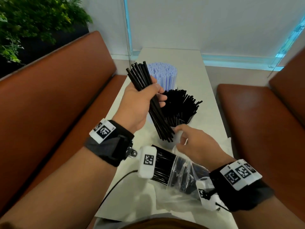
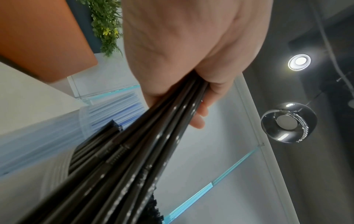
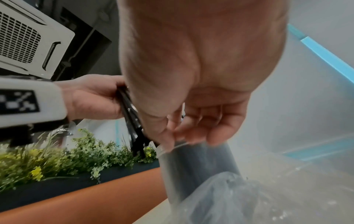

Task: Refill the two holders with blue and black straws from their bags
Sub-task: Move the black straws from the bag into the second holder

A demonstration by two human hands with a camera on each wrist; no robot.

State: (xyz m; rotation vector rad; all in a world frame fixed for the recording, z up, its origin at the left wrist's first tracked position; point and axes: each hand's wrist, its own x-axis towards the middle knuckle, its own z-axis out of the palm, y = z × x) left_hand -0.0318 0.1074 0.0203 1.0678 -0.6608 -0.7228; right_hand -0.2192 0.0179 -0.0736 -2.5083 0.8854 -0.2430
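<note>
Black straws [image 1: 148, 100] fill the left hand [image 1: 140, 103]. Its fingers and thumb curl tight round the middle of the bunch. The bunch is tilted, top ends up and away, bottom ends down by the near holder [image 1: 175, 138]. In the left wrist view the same bunch [image 2: 145, 151] runs out from under the hand [image 2: 191, 45], past the curled fingers [image 2: 199, 121].

The right hand [image 1: 196, 142] pinches the rim of the near holder with thumb and fingertips. The holder is a clear cup, and it already has many black straws [image 1: 179, 106] in it, fanned out at the top. In the right wrist view the fingers [image 3: 214, 133] sit on the cup's rim [image 3: 180, 147], and the left hand [image 3: 95, 97] with its bunch is just beside.

Behind it stands the far holder, packed with blue straws [image 1: 163, 75]. The two holders are close together on a pale table [image 1: 198, 76].

Near the person lies a clear bag [image 1: 181, 171] with more black straws [image 1: 161, 166] sticking out of its open end. It lies on its side under both wrists. More crinkly plastic [image 1: 148, 204] is spread on the table below it.

Brown seats [image 1: 57, 96] run along both sides of the table. A green plant [image 1: 33, 22] is at the far left.
</note>
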